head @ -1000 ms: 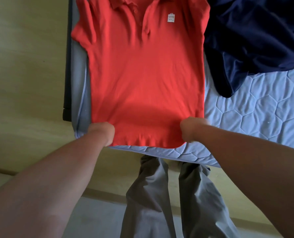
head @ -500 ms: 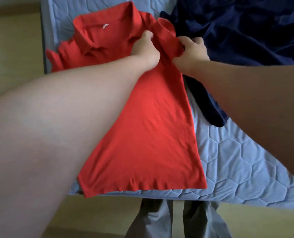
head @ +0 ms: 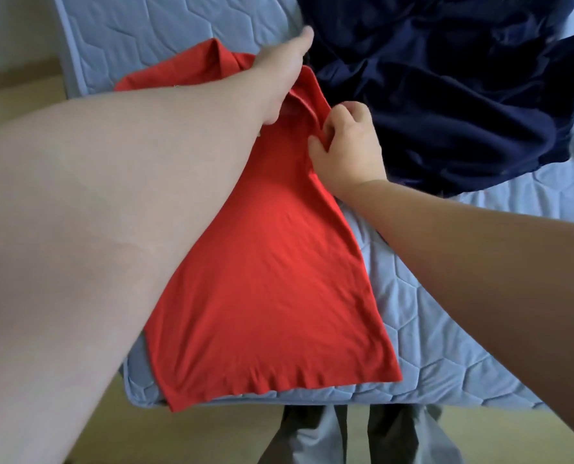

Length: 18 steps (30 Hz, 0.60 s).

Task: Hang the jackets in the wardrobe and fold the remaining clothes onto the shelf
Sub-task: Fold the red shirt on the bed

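Note:
A red polo shirt (head: 272,279) lies on the light blue quilted mattress (head: 429,329), its hem at the near edge and its collar end towards the far side. My left hand (head: 280,73) lies flat across the shirt's upper part, fingers stretched towards the dark pile. My right hand (head: 344,145) pinches the shirt's right edge near the folded sleeve. A crumpled navy blue garment (head: 446,88) lies to the right of the shirt, touching it at the top.
The mattress corner sits at the near left, with yellowish floor (head: 17,95) beyond its left edge and below the near edge. My legs in grey trousers (head: 356,437) stand against the near edge. Bare mattress shows at the right and far left.
Both hands left the hem and went up to the shirt's collar end and right sleeve. Since half a second ago my left hand has flattened out and my right hand has slid nearer along the edge.

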Each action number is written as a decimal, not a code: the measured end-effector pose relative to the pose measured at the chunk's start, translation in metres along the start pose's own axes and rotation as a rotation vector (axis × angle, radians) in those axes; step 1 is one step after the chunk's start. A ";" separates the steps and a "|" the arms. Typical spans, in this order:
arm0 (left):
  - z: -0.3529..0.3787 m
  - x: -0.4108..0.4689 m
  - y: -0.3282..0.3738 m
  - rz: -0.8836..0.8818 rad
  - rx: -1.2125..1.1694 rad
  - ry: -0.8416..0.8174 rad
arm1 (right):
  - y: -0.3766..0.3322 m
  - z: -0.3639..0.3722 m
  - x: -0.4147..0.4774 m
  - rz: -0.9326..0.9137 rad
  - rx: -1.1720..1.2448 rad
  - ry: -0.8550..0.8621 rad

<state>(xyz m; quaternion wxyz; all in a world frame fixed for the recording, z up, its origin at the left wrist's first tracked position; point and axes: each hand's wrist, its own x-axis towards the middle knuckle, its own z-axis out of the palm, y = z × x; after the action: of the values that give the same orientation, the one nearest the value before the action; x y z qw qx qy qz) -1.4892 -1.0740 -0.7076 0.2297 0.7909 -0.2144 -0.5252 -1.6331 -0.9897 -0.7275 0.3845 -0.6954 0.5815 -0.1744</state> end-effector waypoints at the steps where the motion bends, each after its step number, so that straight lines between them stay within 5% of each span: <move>1: 0.003 0.000 0.001 -0.018 -0.026 -0.051 | 0.000 0.000 -0.001 -0.001 -0.008 -0.001; 4: 0.008 0.004 -0.007 0.008 -0.034 -0.081 | 0.002 0.002 -0.002 -0.112 -0.179 -0.036; 7: 0.002 0.011 -0.016 0.090 -0.042 0.056 | 0.001 0.005 -0.006 -0.271 -0.377 -0.071; 10: -0.018 0.011 -0.027 -0.022 -0.318 0.144 | 0.002 0.008 -0.013 -0.402 -0.543 -0.045; 13: -0.034 0.004 -0.050 -0.127 -0.510 0.240 | 0.008 0.016 -0.023 -0.605 -0.752 -0.263; 18: -0.033 -0.014 -0.083 -0.282 -0.603 0.254 | 0.018 0.025 -0.032 -0.589 -0.925 -0.421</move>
<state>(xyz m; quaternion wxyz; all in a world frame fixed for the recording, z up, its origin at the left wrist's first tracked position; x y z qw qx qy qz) -1.4552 -0.9945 -0.7351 0.4029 0.7684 0.0918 -0.4887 -1.6368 -0.9515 -0.7500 0.0837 -0.9429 0.2906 0.1395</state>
